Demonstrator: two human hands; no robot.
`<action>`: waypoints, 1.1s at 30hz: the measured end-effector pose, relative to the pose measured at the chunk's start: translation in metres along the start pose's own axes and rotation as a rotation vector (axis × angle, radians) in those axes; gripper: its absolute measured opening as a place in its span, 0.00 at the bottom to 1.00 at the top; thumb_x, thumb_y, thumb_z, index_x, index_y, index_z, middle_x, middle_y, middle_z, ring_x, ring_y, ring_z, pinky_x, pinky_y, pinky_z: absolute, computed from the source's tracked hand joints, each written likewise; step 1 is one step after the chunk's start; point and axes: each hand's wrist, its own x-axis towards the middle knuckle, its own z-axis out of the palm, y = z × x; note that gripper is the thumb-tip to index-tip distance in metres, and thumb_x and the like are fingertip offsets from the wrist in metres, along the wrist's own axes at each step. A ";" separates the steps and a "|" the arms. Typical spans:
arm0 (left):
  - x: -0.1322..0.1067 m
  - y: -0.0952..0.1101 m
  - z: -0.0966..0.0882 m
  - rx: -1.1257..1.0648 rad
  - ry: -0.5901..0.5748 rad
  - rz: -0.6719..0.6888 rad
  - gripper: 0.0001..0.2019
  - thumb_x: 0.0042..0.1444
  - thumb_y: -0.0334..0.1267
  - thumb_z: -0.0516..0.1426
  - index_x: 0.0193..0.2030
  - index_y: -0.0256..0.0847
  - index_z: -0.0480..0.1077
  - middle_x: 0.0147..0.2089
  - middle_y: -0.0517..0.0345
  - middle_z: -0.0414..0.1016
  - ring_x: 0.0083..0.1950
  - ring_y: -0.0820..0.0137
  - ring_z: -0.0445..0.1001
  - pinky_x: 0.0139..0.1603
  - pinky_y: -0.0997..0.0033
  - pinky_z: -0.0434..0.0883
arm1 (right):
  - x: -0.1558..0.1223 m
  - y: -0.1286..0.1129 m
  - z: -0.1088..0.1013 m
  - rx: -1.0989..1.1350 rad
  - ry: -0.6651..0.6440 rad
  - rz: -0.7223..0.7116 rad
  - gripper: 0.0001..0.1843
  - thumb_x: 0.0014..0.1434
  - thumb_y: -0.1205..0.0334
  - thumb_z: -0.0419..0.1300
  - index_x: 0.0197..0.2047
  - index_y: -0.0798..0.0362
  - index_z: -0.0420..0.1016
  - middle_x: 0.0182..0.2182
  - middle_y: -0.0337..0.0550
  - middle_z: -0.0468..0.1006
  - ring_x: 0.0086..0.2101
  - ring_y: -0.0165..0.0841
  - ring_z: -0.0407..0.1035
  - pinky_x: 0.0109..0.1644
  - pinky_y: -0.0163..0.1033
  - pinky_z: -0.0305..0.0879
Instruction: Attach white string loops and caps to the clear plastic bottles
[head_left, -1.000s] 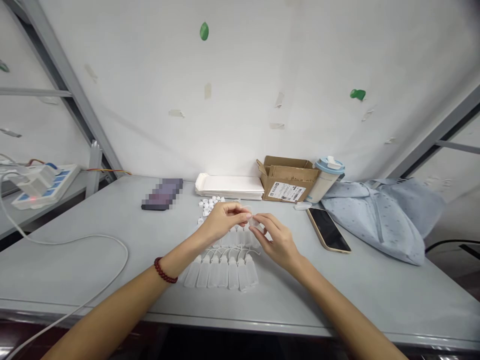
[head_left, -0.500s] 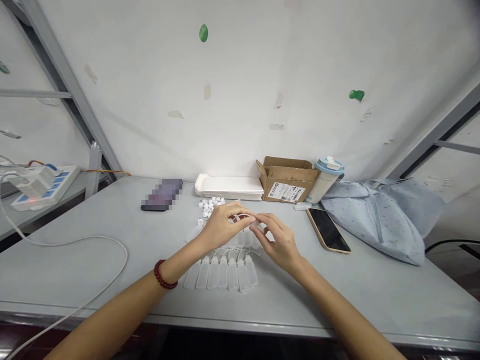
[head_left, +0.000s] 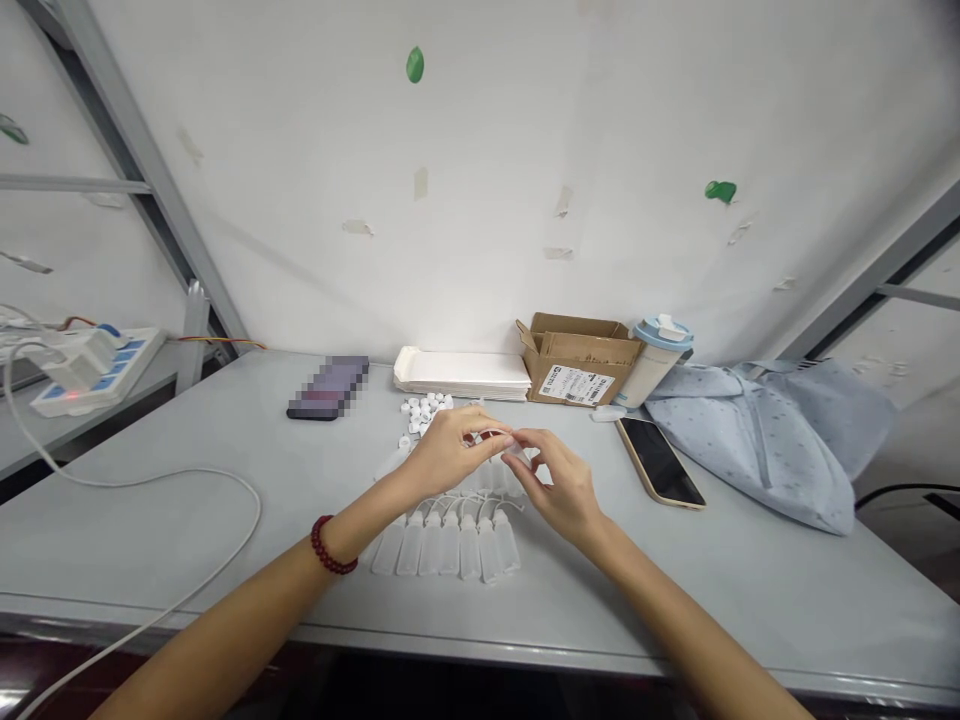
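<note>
Over the middle of the table, my left hand (head_left: 452, 448) pinches the curved thin white tube (head_left: 491, 433) of a small bottle between thumb and fingers. Fingertips nearly meet those of my right hand (head_left: 561, 478), which is closed around the translucent plastic bottle (head_left: 519, 453); the fingers partly hide it. Below them lies a row of similar translucent bottles (head_left: 430, 548) with thin curved tubes at their tops. More bottles (head_left: 489, 478) lie behind, mostly covered by my hands. A cluster of small white caps (head_left: 426, 408) sits just beyond my left hand.
Toward the wall are a stack of white trays (head_left: 465, 372), a cardboard box (head_left: 581, 360) and a blue-lidded cup (head_left: 658, 365). On the right lie a phone (head_left: 660, 460) and a pale blue cloth bag (head_left: 757, 450). Leftward are another phone (head_left: 328, 388), a white cable (head_left: 187, 470) and a power strip (head_left: 105, 375).
The view has shifted slightly. Both hands keep nearly the same grip, and the bottle in the right hand shows a little more clearly between the fingers.
</note>
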 end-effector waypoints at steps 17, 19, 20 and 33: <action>0.002 -0.004 -0.005 -0.157 -0.122 -0.096 0.12 0.54 0.40 0.57 0.43 0.45 0.77 0.41 0.54 0.74 0.41 0.67 0.70 0.39 0.71 0.66 | 0.002 -0.004 -0.002 0.025 0.004 0.036 0.11 0.61 0.65 0.55 0.48 0.50 0.67 0.37 0.47 0.76 0.34 0.33 0.71 0.27 0.35 0.70; 0.003 -0.004 -0.004 -0.170 -0.113 -0.095 0.11 0.54 0.40 0.57 0.43 0.45 0.77 0.42 0.54 0.74 0.42 0.67 0.70 0.40 0.71 0.67 | 0.003 -0.004 -0.003 0.059 0.000 0.089 0.11 0.60 0.64 0.55 0.47 0.50 0.68 0.37 0.47 0.77 0.35 0.33 0.72 0.28 0.35 0.70; 0.003 -0.004 -0.004 -0.179 -0.107 -0.093 0.11 0.54 0.40 0.57 0.42 0.44 0.77 0.42 0.54 0.75 0.42 0.67 0.70 0.40 0.71 0.67 | 0.004 -0.005 -0.004 0.081 0.000 0.127 0.11 0.60 0.64 0.56 0.47 0.50 0.68 0.37 0.46 0.77 0.35 0.33 0.72 0.29 0.35 0.71; 0.003 -0.003 -0.002 -0.187 -0.091 -0.102 0.11 0.53 0.44 0.58 0.38 0.44 0.78 0.41 0.54 0.76 0.44 0.65 0.72 0.41 0.69 0.68 | 0.009 -0.011 -0.008 0.219 0.017 0.287 0.10 0.55 0.58 0.60 0.42 0.51 0.71 0.34 0.44 0.76 0.34 0.32 0.71 0.28 0.34 0.69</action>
